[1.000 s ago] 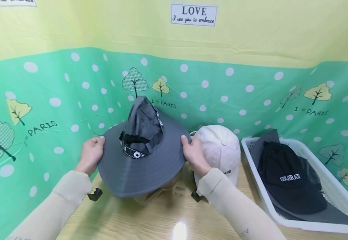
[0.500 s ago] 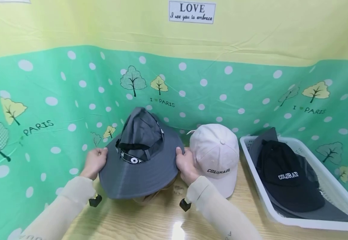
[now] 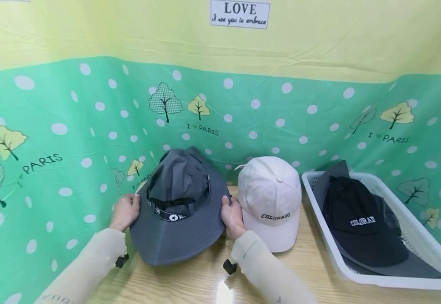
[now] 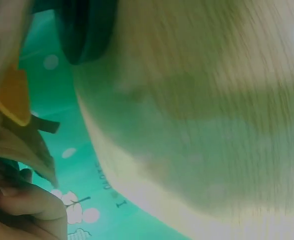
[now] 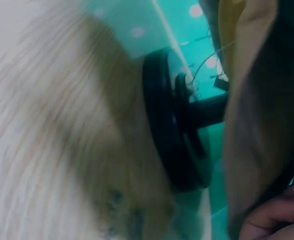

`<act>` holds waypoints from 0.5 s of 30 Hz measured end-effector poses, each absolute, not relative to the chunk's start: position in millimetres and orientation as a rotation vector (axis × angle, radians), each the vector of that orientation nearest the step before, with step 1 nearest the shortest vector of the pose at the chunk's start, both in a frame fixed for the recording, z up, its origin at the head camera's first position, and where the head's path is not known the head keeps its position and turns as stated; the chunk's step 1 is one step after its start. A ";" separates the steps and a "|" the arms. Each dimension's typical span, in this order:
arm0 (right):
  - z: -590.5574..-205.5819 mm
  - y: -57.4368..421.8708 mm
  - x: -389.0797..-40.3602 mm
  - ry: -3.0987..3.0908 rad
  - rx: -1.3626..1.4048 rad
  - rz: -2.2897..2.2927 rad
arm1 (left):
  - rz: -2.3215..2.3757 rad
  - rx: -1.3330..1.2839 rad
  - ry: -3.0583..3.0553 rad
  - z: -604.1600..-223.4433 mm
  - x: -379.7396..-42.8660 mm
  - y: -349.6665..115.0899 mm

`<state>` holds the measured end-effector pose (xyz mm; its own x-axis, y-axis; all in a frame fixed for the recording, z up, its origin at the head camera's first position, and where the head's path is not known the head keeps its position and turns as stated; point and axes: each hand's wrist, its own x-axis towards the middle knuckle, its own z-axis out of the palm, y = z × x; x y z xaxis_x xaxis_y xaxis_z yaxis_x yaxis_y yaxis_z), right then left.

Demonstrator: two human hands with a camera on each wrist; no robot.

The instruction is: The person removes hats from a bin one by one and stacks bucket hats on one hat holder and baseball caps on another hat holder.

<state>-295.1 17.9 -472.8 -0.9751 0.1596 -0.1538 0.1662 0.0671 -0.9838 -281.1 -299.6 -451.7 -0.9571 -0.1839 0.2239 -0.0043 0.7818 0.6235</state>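
A dark grey wide-brimmed sun hat (image 3: 178, 242) with a patterned black band sits low over the table in the head view, its soft crown upright and creased. My left hand (image 3: 125, 211) pinches the brim at its left edge, thumb on top. On the opposite edge my right hand (image 3: 232, 214) pinches the brim too. Below the hat, the right wrist view catches a black round stand base (image 5: 159, 120) with a short post, and brown fabric (image 5: 249, 100) hanging over it. Curled fingers of the left hand (image 4: 34, 207) show beside brown cloth (image 4: 22, 150) in the left wrist view.
A pale pink cap (image 3: 269, 190) lettered COLORADO stands just right of my right hand. A white plastic basket (image 3: 414, 282) holds a black cap (image 3: 364, 236) and dark grey headwear. Green dotted curtain (image 3: 68, 177) closes off the back and left of the wooden table (image 3: 193, 283).
Both hands have lowered the grey hat, drawing slightly closer together. Its brim now covers the brown fabric seen beneath it earlier. The pink cap is more fully visible.
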 end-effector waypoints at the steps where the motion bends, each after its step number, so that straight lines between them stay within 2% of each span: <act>1: -475.1 17.9 -295.7 2.308 0.355 -2.094 | -0.925 0.142 -2.707 -453.6 -282.4 -299.3; 15: -515.4 19.4 -293.1 2.558 0.447 -1.889 | -0.900 0.191 -2.825 -483.8 -294.4 -308.4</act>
